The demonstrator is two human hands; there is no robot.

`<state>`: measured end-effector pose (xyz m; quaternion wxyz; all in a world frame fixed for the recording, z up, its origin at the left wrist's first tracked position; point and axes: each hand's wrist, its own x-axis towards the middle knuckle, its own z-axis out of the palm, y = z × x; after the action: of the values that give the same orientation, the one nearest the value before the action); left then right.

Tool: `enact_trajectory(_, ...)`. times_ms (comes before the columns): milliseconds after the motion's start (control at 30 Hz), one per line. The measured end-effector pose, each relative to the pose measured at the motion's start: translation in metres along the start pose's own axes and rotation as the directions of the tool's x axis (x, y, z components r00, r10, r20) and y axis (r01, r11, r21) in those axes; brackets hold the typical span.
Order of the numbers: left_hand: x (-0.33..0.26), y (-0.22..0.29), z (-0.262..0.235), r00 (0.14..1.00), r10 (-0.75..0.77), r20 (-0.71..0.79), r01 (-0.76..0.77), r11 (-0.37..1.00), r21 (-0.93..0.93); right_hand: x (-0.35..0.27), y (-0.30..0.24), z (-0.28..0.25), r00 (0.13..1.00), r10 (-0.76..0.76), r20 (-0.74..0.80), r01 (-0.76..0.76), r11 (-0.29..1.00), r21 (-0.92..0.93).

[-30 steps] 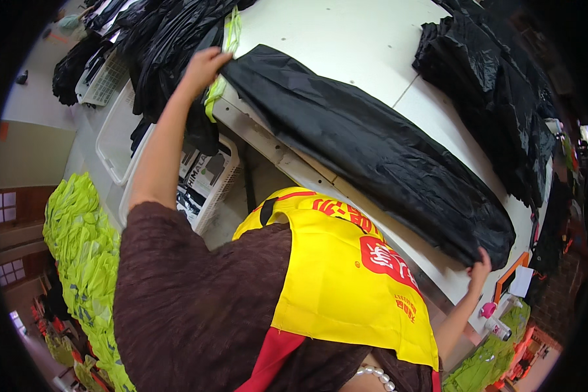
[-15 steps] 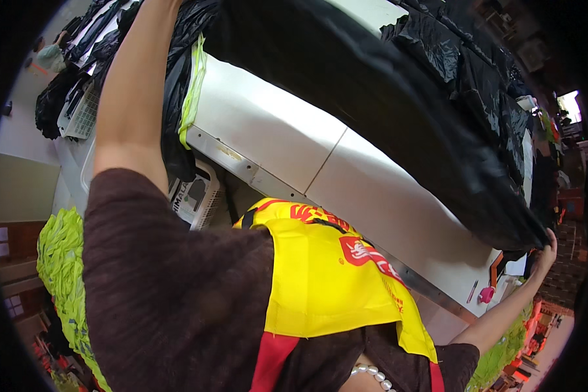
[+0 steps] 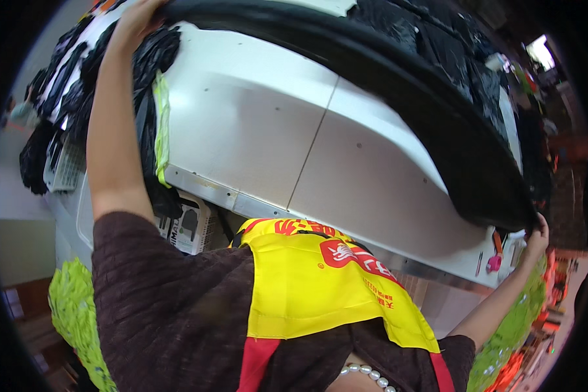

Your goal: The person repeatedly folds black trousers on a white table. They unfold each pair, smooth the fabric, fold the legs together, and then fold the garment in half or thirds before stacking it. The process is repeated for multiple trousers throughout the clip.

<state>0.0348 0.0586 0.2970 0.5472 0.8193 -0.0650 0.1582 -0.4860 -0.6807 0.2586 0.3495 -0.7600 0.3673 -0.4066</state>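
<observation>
A long sheet of thin, glossy black material [image 3: 398, 72] hangs stretched in an arc between my two hands above the white table. At the upper left, the fingers of my left hand [image 3: 139, 21] are closed on one end of the sheet. My right hand [image 3: 538, 236] pinches its other end at the far right, close to the table's right edge. The sheet sags between them and hides part of the tabletop. Whether it is plastic or cloth I cannot make out.
The white table [image 3: 242, 130] has a metal front edge. Black crumpled material [image 3: 153, 59] and a bright yellow-green strip [image 3: 162, 124] lie at its left; more black piles [image 3: 431, 39] lie beyond. A pink round item [image 3: 494, 262] and a pen [image 3: 479, 262] sit at right. Below-left is a white basket [image 3: 193, 225].
My left hand has come down and into view, still on the sheet's end. The sheet is drawn into a narrower, smoother arc, uncovering more tabletop. The view has shifted slightly.
</observation>
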Motion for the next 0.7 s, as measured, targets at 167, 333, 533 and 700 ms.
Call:
enact_trajectory(167, -0.041, -0.185, -0.052, 0.904, -0.425, 0.054, 0.425, 0.871, -0.246, -0.181, 0.049, 0.052, 0.983, 0.069, 0.169, -0.046, 0.990, -0.135)
enact_trajectory(333, -0.122, -0.363, -0.030, 0.780, -0.599, -0.179, 0.426, 0.719, -0.550, -0.334, 0.074, 0.133, 0.896, 0.280, 0.345, -0.151, 0.923, -0.355)
enact_trajectory(533, -0.162, -0.325, 0.013, 0.510, -0.742, -0.434, 0.474, 0.664, -0.579, -0.277, 0.052, 0.103, 0.351, 0.548, 0.760, -0.450, 0.810, -0.376)
enact_trajectory(700, -0.201, -0.309, 0.062, 0.483, -0.730, -0.483, 0.625, 0.674, -0.394, -0.205, 0.091, 0.059, 0.637, 0.712, 0.295, -0.697, 0.696, -0.175)
